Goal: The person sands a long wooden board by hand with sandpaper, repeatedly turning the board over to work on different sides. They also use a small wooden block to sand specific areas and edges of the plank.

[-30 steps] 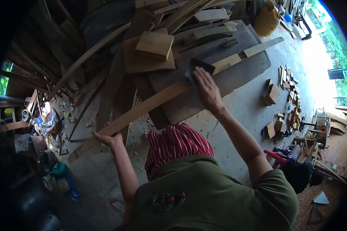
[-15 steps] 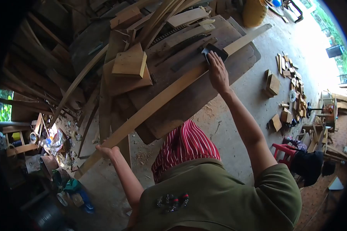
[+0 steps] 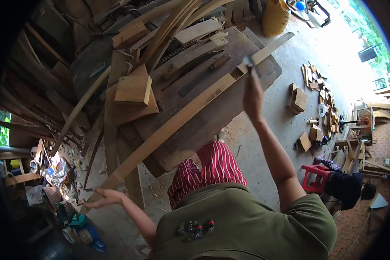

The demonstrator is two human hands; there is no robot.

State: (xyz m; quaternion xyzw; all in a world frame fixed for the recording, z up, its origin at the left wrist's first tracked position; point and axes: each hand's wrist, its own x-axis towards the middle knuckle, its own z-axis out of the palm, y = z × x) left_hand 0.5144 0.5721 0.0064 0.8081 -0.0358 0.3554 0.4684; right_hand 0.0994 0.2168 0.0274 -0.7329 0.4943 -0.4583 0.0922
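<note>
A long pale wooden strip (image 3: 177, 117) lies slantwise across the worktable (image 3: 212, 115), its lower end jutting past the near-left edge. My left hand (image 3: 106, 198) is open beside that lower end, fingers apart; whether it touches the wood I cannot tell. Over the strip's upper part, near a dark notch, my right hand (image 3: 253, 95) is closed on a dark folded sheet (image 3: 248, 64) that looks like sandpaper. The sheet stands tilted, with its edge catching light, and the fingers are partly hidden behind the hand.
Wooden blocks (image 3: 133, 89) and curved timber pieces (image 3: 171, 32) crowd the table's left and far side. Offcuts (image 3: 320, 89) litter the floor at right, near a yellow container (image 3: 276, 17). A person (image 3: 344, 190) sits by a red stool (image 3: 315, 177) at far right.
My right hand has lifted and turned from lying flat on the sheet against the strip. My left hand has moved down and left along the strip, its fingers opening.
</note>
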